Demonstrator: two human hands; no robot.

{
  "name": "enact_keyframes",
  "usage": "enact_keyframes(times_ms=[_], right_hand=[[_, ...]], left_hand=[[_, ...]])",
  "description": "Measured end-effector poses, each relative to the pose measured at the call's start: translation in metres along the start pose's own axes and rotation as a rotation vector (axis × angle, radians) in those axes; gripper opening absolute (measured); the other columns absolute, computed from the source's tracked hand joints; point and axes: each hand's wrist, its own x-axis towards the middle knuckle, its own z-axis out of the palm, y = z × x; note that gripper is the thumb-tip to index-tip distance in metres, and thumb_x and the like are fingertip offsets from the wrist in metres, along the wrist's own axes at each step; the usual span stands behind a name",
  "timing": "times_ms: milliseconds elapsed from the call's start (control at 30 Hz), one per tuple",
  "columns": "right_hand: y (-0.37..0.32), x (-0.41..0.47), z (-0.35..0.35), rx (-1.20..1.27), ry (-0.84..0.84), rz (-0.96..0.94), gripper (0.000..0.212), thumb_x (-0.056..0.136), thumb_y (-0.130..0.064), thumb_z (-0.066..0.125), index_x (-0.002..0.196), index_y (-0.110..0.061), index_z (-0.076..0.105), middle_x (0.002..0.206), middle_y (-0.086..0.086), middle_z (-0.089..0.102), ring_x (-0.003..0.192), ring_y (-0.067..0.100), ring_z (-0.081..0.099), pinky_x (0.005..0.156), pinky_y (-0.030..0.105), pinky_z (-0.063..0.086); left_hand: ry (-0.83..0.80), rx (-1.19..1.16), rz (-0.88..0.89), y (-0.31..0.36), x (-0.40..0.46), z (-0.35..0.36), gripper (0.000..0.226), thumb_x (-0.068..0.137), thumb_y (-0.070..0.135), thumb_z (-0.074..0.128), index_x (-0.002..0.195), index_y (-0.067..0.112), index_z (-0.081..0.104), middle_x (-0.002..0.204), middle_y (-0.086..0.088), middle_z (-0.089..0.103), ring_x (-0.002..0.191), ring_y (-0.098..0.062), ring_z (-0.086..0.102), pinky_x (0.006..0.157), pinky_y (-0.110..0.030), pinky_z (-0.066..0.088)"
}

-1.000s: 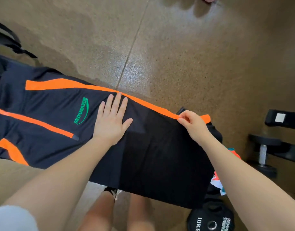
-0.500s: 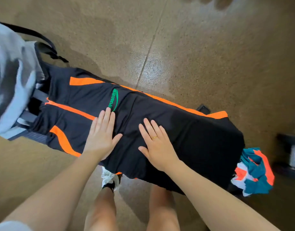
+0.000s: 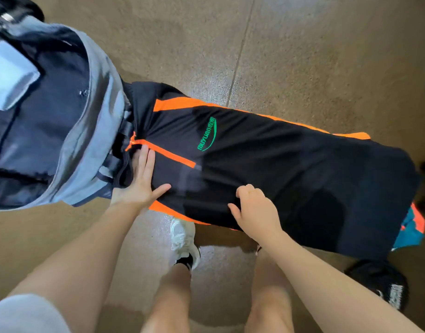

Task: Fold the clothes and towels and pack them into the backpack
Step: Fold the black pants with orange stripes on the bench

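A narrow bench, hidden under the cloth, carries a black jacket (image 3: 290, 169) with orange stripes spread along it. A grey-and-black backpack (image 3: 86, 140) lies open at one end, a teal-and-orange cloth (image 3: 413, 229) at the other.

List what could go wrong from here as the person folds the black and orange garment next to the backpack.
The left hand presses the garment at the end against the open backpack; folding could snag its straps. The right hand bunches the near edge, so the fold may crease. The garment also overhangs the teal and orange cloth, which could be dragged along.
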Motion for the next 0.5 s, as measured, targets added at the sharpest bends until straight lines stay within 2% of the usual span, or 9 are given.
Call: enact_keyframes(times_ms=[67, 133, 200, 267, 333, 400, 500], right_hand=[[-0.005, -0.012, 0.006, -0.029, -0.005, -0.054, 0.033, 0.082, -0.039, 0.066, 0.097, -0.011, 0.057, 0.092, 0.006, 0.056, 0.079, 0.027, 0.058, 0.056, 0.036, 0.048], [-0.006, -0.023, 0.013, -0.026, 0.003, -0.039, 0.040, 0.072, -0.037, 0.076, 0.099, -0.010, 0.062, 0.095, 0.007, 0.062, 0.075, 0.027, 0.062, 0.054, 0.035, 0.050], [-0.004, -0.036, 0.017, 0.033, 0.060, 0.025, 0.051, 0.072, -0.032, 0.078, 0.113, -0.007, 0.061, 0.116, 0.012, 0.062, 0.093, 0.031, 0.065, 0.070, 0.040, 0.055], [0.005, -0.052, 0.021, 0.060, 0.106, 0.076, 0.063, 0.076, -0.030, 0.075, 0.128, -0.006, 0.051, 0.136, 0.017, 0.050, 0.118, 0.034, 0.055, 0.093, 0.047, 0.047], [0.026, -0.067, 0.027, 0.055, 0.119, 0.157, 0.070, 0.081, -0.031, 0.070, 0.138, -0.005, 0.039, 0.146, 0.019, 0.037, 0.129, 0.037, 0.043, 0.101, 0.049, 0.039], [0.045, -0.073, 0.029, 0.032, 0.147, 0.254, 0.069, 0.088, -0.034, 0.060, 0.143, -0.005, 0.031, 0.151, 0.019, 0.028, 0.135, 0.037, 0.035, 0.105, 0.049, 0.035], [0.097, -0.082, 0.030, 0.170, 0.153, 0.515, 0.064, 0.098, -0.034, 0.042, 0.150, -0.010, 0.012, 0.158, 0.011, 0.006, 0.145, 0.030, 0.012, 0.116, 0.042, 0.015]], left_hand=[[-0.021, -0.073, 0.020, -0.008, -0.001, -0.004, 0.098, 0.087, 0.050, 0.054, 0.146, 0.015, -0.016, 0.144, 0.014, -0.034, 0.135, -0.003, -0.027, 0.116, -0.046, 0.016], [0.066, 0.056, 0.088, 0.002, -0.006, 0.000, 0.096, 0.086, 0.055, 0.051, 0.148, 0.012, -0.008, 0.155, 0.000, -0.020, 0.142, -0.016, -0.017, 0.111, -0.048, 0.022], [0.170, 0.211, 0.312, 0.025, -0.014, 0.013, 0.088, 0.083, 0.050, 0.055, 0.145, 0.003, 0.014, 0.154, -0.018, 0.017, 0.140, -0.031, 0.010, 0.109, -0.046, 0.023], [0.171, 0.311, 0.539, 0.056, -0.023, 0.033, 0.091, 0.071, 0.048, 0.070, 0.137, 0.002, 0.027, 0.145, -0.021, 0.037, 0.131, -0.032, 0.025, 0.105, -0.046, 0.034], [0.129, 0.391, 0.621, 0.089, -0.027, 0.056, 0.103, 0.060, 0.053, 0.077, 0.137, 0.003, 0.028, 0.143, -0.018, 0.041, 0.131, -0.031, 0.030, 0.101, -0.044, 0.041], [0.073, 0.414, 0.587, 0.112, -0.029, 0.068, 0.112, 0.052, 0.059, 0.079, 0.137, 0.004, 0.031, 0.144, -0.017, 0.041, 0.131, -0.031, 0.038, 0.101, -0.043, 0.041], [0.087, 0.435, 0.647, 0.152, -0.028, 0.088, 0.100, 0.060, 0.057, 0.076, 0.137, 0.004, 0.041, 0.144, -0.018, 0.041, 0.130, -0.033, 0.043, 0.102, -0.045, 0.039]])
